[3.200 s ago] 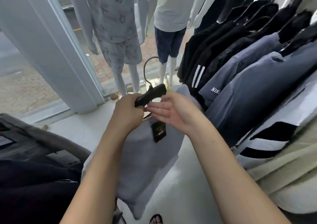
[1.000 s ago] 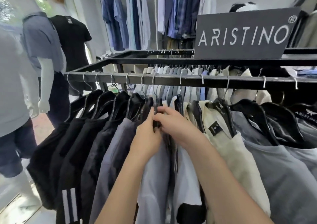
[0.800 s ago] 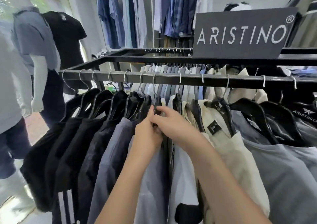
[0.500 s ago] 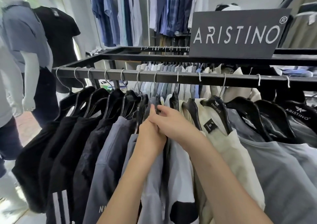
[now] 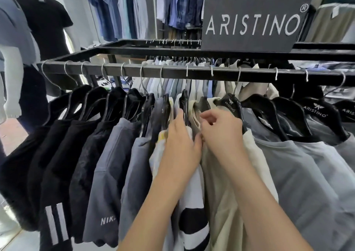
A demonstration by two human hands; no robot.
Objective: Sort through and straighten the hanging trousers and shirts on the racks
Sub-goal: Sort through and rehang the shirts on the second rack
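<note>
Mid-rack, straightening step. Left hand [image 5: 180, 147] flat, fingers straight, holding nothing, pressing the white striped shirt [image 5: 192, 197] toward 9 o'clock, fingertips up by its black hanger [image 5: 184, 104]. Right hand [image 5: 222, 133] with fingers curled, pinching what looks like the neck edge of the cream shirt [image 5: 221, 202], just at 3 o'clock of the left hand.

Both shirts hang off the rail [image 5: 249, 75], which runs 9 to 3 across the upper middle. Dark clothes [image 5: 63, 154] packed at 9 o'clock, grey shirts [image 5: 299, 174] at 3 o'clock.

Likely job: square the cream shirt on its hanger and open a gap between the two. Next move probably a tug to level the neck, then a slide of the hook along the rail to even the spacing. Light pull only, since loose fabric could slip off the hanger.

Hard to make out:
- Exact pinch point hidden under the right fingers.
- Cream shirt's hanger partly covered.
- Hems cut off at 6 o'clock.
- Back row at 12 o'clock too crowded to count.
- Mannequin [image 5: 44, 29] at 10 o'clock cropped.
</note>
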